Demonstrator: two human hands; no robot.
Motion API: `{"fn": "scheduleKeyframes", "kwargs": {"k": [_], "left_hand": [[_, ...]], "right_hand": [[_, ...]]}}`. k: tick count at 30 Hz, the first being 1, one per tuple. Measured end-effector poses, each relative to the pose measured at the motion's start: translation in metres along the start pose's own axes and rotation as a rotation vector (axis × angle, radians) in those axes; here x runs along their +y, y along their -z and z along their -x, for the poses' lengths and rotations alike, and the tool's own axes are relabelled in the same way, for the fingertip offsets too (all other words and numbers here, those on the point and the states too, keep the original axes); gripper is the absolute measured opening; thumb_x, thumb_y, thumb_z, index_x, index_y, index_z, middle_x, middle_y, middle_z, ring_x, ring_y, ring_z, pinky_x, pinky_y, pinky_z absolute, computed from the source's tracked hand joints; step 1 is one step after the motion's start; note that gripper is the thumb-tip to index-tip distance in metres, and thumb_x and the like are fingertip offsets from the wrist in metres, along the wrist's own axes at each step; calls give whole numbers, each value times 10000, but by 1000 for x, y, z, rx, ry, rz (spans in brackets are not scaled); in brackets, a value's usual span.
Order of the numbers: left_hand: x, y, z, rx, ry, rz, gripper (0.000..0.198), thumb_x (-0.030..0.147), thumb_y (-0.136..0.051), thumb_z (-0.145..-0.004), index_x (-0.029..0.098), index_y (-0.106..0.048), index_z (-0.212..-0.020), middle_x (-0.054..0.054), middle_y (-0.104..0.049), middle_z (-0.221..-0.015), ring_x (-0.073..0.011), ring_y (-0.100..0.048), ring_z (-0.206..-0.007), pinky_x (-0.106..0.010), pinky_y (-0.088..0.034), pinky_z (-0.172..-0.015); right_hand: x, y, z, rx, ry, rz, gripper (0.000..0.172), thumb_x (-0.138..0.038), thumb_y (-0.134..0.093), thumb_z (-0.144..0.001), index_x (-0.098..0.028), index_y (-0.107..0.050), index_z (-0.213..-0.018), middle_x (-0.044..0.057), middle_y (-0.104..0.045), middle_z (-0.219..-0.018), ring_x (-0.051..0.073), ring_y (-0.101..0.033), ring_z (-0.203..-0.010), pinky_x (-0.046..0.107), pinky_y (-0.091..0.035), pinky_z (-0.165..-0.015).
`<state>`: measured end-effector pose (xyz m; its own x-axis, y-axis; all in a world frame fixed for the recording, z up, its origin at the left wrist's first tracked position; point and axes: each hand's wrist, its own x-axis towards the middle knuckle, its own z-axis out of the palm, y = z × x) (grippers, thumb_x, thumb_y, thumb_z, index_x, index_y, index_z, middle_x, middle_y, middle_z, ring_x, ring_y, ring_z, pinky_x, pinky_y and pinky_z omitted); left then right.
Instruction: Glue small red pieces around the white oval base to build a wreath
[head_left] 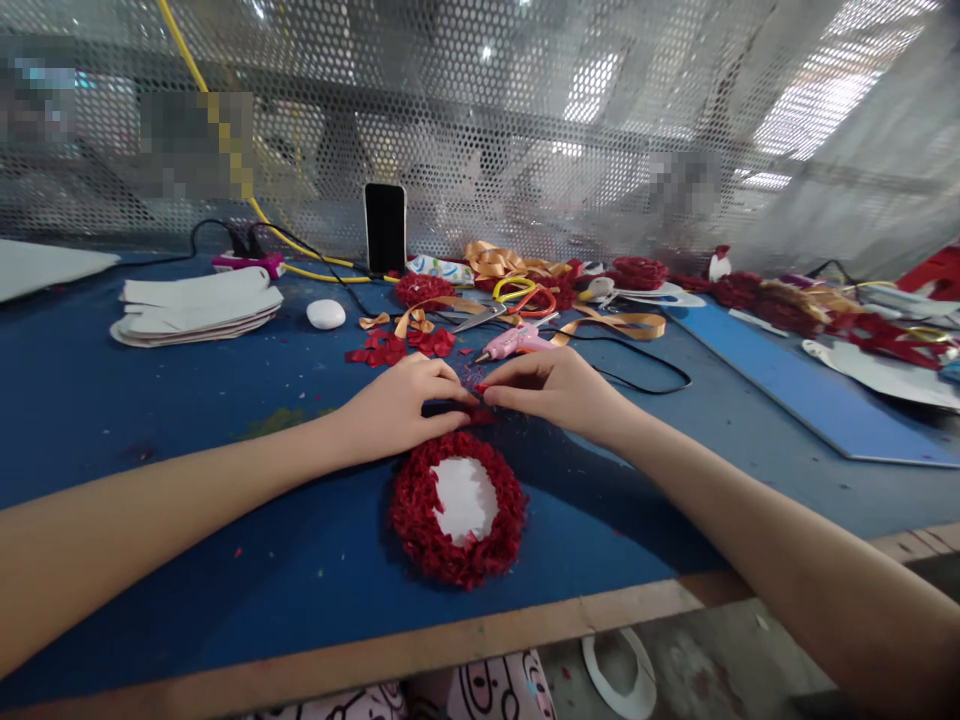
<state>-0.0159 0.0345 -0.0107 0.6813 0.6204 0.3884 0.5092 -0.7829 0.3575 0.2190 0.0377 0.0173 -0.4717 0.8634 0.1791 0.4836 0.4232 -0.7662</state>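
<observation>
Patterned cloth point(502, 688) over the person's legs shows nearest, with the table's pale edge point(420, 640) just past it. Beyond, on the blue tabletop point(322, 530), lies a round piece with a ruffled red border point(461, 505), flat and held by neither hand. Its border runs the whole way round and looks complete, while the middle shows bare white; whether more belongs there cannot be judged. Loose red petals point(382, 348) at its eleven o'clock suggest that material remains to be used.

From that piece, the left hand point(409, 405) rests at eleven o'clock and the right hand point(559, 395) between one and two, their fingertips nearly meeting at twelve. Right thumb and forefinger pinch a small red scrap point(481, 388). The left fingers curl beside it, but I cannot tell whether they grip it too. Measured from that pinch, the round piece sits at six o'clock, near but apart from the scrap.

At one o'clock from the pinch, close by, a pink glue gun point(517, 342) lies on its side, with yellow-handled scissors point(480, 318) behind at twelve.
</observation>
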Motion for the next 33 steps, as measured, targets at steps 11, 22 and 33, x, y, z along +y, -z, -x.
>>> {"fn": "scheduleKeyframes", "kwargs": {"k": [11, 22, 33], "left_hand": [[3, -1, -5, -51, -19, 13, 165, 273, -639, -930, 279, -777, -1020, -36, -666, -1047, -202, -564, -987, -356, -423, -919], [-5, -1, 0, 241, 285, -138, 253, 198, -493, -963, 175, -660, -1152, -85, -716, -1115, -252, -618, -1032, -452, -457, -968], [-1, -6, -1, -40, 5, 22, 272, 479, -666, -884, 364, -764, -1111, -29, -560, -1453, -302, -419, -1270, -548, -325, -1108]], "right_hand": [[3, -1, -4, 138, -68, -159, 259, -395, -766, -734, -171, -782, -862, 60, -763, -846, 177, -663, -771, 332, -525, -762], [6, 4, -5, 121, -88, -66, 288, -430, -731, -760, -165, -770, -867, 67, -758, -795, 182, -658, -722, 333, -510, -696], [2, 4, -4, 241, -59, -89, 282, -428, -713, -784, -150, -764, -792, 52, -727, -775, 144, -600, -683, 281, -459, -649]]}}
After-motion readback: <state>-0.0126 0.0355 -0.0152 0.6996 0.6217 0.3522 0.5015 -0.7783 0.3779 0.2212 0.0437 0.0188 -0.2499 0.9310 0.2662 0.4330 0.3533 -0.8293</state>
